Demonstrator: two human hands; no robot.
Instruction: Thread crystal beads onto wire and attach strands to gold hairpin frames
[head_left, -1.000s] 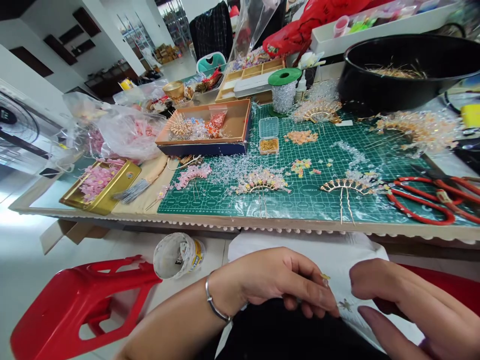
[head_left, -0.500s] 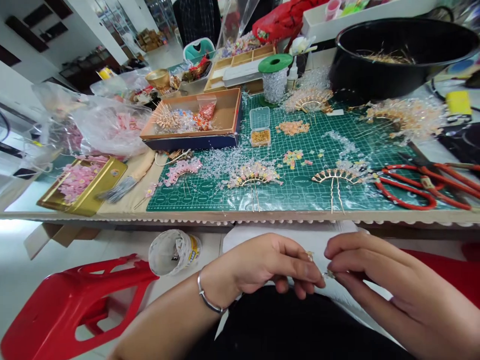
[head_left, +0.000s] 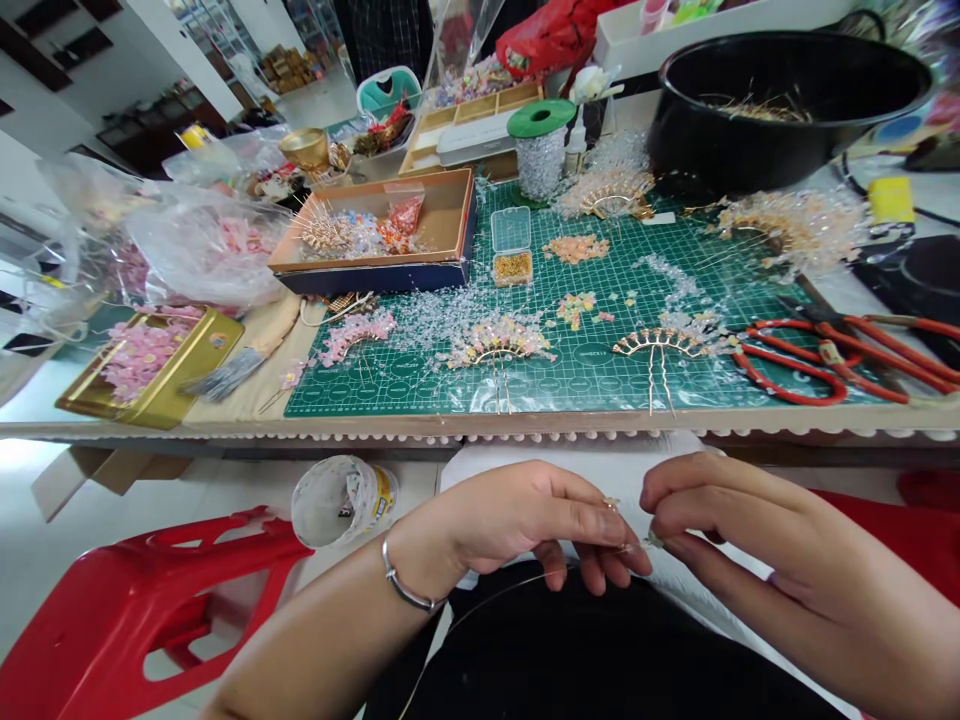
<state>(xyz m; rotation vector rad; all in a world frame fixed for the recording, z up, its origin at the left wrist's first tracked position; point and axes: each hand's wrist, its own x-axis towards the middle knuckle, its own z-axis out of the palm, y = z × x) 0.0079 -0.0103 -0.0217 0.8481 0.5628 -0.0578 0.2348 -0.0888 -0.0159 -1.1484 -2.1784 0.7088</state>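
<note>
Right in close now at the bottom centre of the frame: the left hand, a silver bangle on its wrist, and the right hand come in from either side, fingertips almost meeting. Both grips are clenched, thumb to forefinger, on a fine wire, and a tiny gold bead sits at the right hand's fingertips, with a second gold speck up by the left forefinger. Too small to call exactly how they sit on the wire! From the grips, the wire sweeps down and left across the dark lap to the bottom edge, so the left hand is nearer its loose length. A white cloth lies just behind the hands. Beyond that, the counter carries a green cutting mat with gold fan-shaped hair combs and, far right, red-handled pliers. Upper right, a black basin. Lower left, a plastic tub beside a red stool.
</note>
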